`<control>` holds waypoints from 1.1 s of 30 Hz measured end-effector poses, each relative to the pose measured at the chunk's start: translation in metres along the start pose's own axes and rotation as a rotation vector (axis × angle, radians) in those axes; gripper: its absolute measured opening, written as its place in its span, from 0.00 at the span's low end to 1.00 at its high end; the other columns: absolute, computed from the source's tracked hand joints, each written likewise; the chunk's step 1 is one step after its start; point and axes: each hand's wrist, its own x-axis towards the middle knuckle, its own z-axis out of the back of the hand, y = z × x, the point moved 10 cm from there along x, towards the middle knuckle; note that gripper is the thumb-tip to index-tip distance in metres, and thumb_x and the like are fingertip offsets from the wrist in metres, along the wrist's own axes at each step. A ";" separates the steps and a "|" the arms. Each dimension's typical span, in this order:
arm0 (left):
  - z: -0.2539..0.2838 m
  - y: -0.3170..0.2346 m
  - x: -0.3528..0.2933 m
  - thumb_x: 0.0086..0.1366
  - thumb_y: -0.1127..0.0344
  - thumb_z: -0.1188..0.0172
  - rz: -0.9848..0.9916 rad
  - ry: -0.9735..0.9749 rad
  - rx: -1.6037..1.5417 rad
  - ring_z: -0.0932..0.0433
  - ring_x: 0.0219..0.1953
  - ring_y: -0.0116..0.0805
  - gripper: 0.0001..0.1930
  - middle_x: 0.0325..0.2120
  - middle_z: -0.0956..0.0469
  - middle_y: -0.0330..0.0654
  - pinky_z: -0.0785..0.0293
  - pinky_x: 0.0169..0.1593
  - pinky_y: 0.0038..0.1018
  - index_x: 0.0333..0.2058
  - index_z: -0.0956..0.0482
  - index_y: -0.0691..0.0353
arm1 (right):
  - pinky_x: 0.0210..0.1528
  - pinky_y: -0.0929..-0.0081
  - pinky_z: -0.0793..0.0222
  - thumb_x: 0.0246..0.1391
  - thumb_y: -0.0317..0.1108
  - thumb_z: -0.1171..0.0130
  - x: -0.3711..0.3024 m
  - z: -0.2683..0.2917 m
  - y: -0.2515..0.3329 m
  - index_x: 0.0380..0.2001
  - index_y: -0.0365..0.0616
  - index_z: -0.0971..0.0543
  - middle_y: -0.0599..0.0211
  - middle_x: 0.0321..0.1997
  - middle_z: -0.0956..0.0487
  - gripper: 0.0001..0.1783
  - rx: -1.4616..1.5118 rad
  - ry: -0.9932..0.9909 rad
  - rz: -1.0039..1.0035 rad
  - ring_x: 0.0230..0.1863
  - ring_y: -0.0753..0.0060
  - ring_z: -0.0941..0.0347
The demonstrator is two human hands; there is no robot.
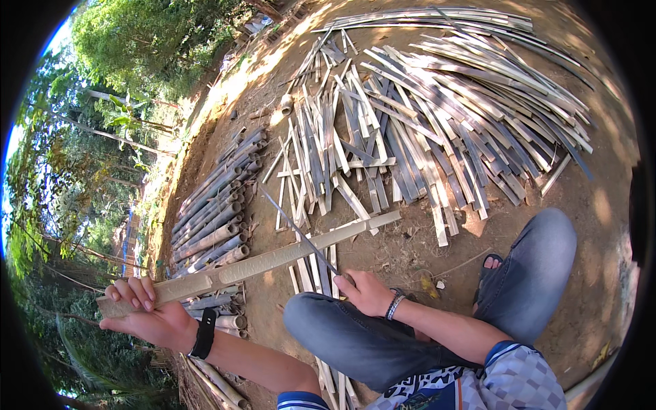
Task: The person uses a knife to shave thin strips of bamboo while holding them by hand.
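Note:
A long split bamboo strip (273, 260) slants across the view, its pale hollow inner side toward me. My left hand (147, 311) grips it close to its left end, fingers curled over the upper edge and thumb below. In my right hand (365, 292) is the handle of a machete (301, 236), whose long thin dark blade points up and to the left. The blade crosses the strip near its middle; whether it touches or has cut in, I cannot tell. My right hand is just in front of my bent knee.
Split bamboo slats (437, 130) lie in a large fanned heap on the dirt ground ahead and right. Whole bamboo poles (208, 225) are stacked to the left. My jeans-clad knee (328, 321) and sandalled foot (489, 265) are close by. Trees (137, 41) line the far left.

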 end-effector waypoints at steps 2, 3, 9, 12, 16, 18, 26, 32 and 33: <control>-0.001 -0.001 0.001 0.68 0.35 0.72 -0.003 -0.034 0.058 0.48 0.14 0.21 0.30 0.16 0.46 0.33 0.48 0.16 0.17 0.30 0.39 0.59 | 0.29 0.58 0.32 0.62 0.53 0.55 0.010 0.002 -0.032 0.26 0.33 0.29 0.54 0.16 0.26 0.28 0.069 -0.035 -0.063 0.22 0.52 0.25; 0.002 -0.002 0.002 0.68 0.35 0.72 -0.001 -0.016 0.029 0.48 0.14 0.21 0.30 0.16 0.46 0.33 0.48 0.16 0.17 0.30 0.39 0.59 | 0.29 0.58 0.32 0.62 0.53 0.55 0.007 -0.002 -0.035 0.26 0.33 0.29 0.54 0.16 0.26 0.28 0.126 0.020 -0.141 0.23 0.52 0.25; 0.006 -0.001 0.001 0.68 0.36 0.72 -0.009 0.028 -0.020 0.49 0.14 0.21 0.30 0.15 0.46 0.33 0.49 0.16 0.17 0.30 0.38 0.59 | 0.30 0.59 0.34 0.62 0.51 0.55 0.002 0.004 0.002 0.24 0.34 0.30 0.50 0.16 0.28 0.27 0.018 0.011 0.018 0.25 0.49 0.26; 0.003 -0.001 0.001 0.68 0.36 0.71 -0.003 -0.028 0.023 0.49 0.13 0.21 0.30 0.15 0.45 0.33 0.49 0.16 0.17 0.29 0.39 0.59 | 0.31 0.56 0.34 0.62 0.53 0.55 0.012 0.009 -0.023 0.27 0.33 0.27 0.47 0.19 0.27 0.28 -0.027 -0.021 -0.056 0.26 0.45 0.26; 0.007 -0.003 0.002 0.69 0.36 0.72 -0.013 0.005 -0.004 0.49 0.13 0.21 0.29 0.15 0.46 0.33 0.50 0.16 0.17 0.29 0.39 0.59 | 0.34 0.54 0.34 0.61 0.55 0.55 0.001 0.004 -0.001 0.29 0.33 0.26 0.44 0.22 0.25 0.30 -0.023 0.030 -0.057 0.29 0.43 0.26; 0.005 0.000 0.001 0.69 0.36 0.72 -0.009 0.017 -0.021 0.49 0.13 0.21 0.29 0.16 0.46 0.33 0.50 0.16 0.17 0.29 0.39 0.59 | 0.36 0.53 0.33 0.61 0.55 0.55 0.001 0.005 0.008 0.30 0.32 0.26 0.42 0.23 0.25 0.30 -0.088 0.019 0.028 0.29 0.43 0.26; 0.013 -0.003 0.004 0.68 0.35 0.72 -0.005 -0.009 -0.027 0.48 0.13 0.22 0.30 0.16 0.45 0.34 0.48 0.17 0.18 0.29 0.39 0.59 | 0.33 0.57 0.33 0.62 0.54 0.57 0.006 0.007 -0.030 0.27 0.33 0.28 0.47 0.19 0.26 0.30 -0.005 0.026 -0.123 0.26 0.45 0.26; 0.013 0.004 0.008 0.67 0.35 0.71 0.018 0.018 0.016 0.48 0.13 0.22 0.30 0.16 0.45 0.33 0.48 0.17 0.19 0.30 0.39 0.59 | 0.20 0.65 0.35 0.64 0.52 0.57 0.016 0.012 -0.074 0.26 0.36 0.29 0.61 0.11 0.30 0.27 0.155 -0.009 -0.212 0.14 0.63 0.30; 0.016 0.004 0.008 0.67 0.35 0.71 0.014 0.011 0.001 0.48 0.13 0.22 0.30 0.16 0.45 0.33 0.48 0.17 0.19 0.30 0.39 0.59 | 0.16 0.67 0.36 0.64 0.52 0.58 0.015 0.010 -0.085 0.26 0.37 0.30 0.64 0.10 0.31 0.26 0.272 0.008 -0.342 0.11 0.67 0.31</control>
